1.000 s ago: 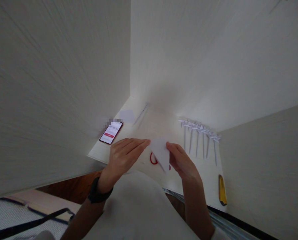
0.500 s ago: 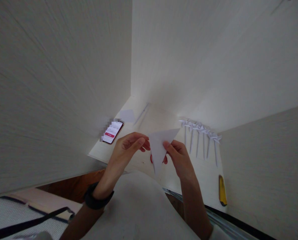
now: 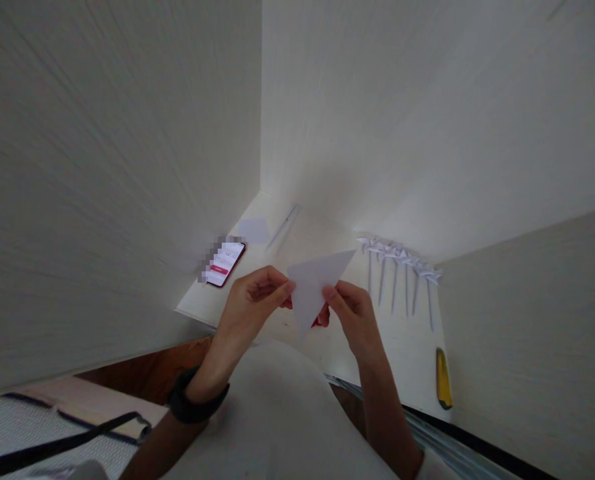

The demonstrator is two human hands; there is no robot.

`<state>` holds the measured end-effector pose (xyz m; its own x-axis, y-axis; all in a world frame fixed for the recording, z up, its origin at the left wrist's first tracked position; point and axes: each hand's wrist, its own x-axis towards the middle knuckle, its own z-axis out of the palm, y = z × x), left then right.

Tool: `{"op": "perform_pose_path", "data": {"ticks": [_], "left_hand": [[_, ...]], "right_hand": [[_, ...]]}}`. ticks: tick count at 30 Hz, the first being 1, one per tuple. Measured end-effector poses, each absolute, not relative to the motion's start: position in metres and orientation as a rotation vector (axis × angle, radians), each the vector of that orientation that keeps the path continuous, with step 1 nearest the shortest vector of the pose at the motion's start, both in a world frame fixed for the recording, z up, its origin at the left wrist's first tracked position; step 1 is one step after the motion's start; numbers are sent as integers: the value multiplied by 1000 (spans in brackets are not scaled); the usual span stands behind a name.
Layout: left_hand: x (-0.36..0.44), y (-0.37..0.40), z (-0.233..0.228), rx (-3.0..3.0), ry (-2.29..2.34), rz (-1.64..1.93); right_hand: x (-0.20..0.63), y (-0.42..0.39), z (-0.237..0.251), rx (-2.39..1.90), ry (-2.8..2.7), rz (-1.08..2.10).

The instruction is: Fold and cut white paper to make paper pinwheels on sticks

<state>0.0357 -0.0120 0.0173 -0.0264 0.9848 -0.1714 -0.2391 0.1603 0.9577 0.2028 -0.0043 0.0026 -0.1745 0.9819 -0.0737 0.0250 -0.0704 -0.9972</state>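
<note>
A white sheet of paper (image 3: 311, 287), folded into a triangle, is held up above the desk between both hands. My left hand (image 3: 264, 293) pinches its left edge between thumb and fingers. On the right edge, my right hand (image 3: 350, 307) grips it, thumb on top and fingers behind. One corner points to the upper right and another down toward me. A red object (image 3: 318, 322) shows partly behind the paper near my right fingertips; most of it is hidden.
Several white paper pinwheels on sticks (image 3: 400, 257) lie in a row on the right of the white desk (image 3: 257, 327). A yellow cutter (image 3: 444, 379) lies at the right edge. Phone (image 3: 224, 263), flat paper (image 3: 254, 231) and thin white sticks (image 3: 282, 227) are at the left. Walls enclose the desk.
My left fingers have closed on the paper's left edge; before, they were beside it and looser. The paper has shifted slightly left and turned a little.
</note>
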Motion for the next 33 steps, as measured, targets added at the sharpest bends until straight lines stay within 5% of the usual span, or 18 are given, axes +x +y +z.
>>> {"op": "perform_pose_path", "data": {"ticks": [33], "left_hand": [[24, -6, 9, 1068, 1222, 1124]], "right_hand": [[215, -5, 0, -1250, -1512, 1054]]}}
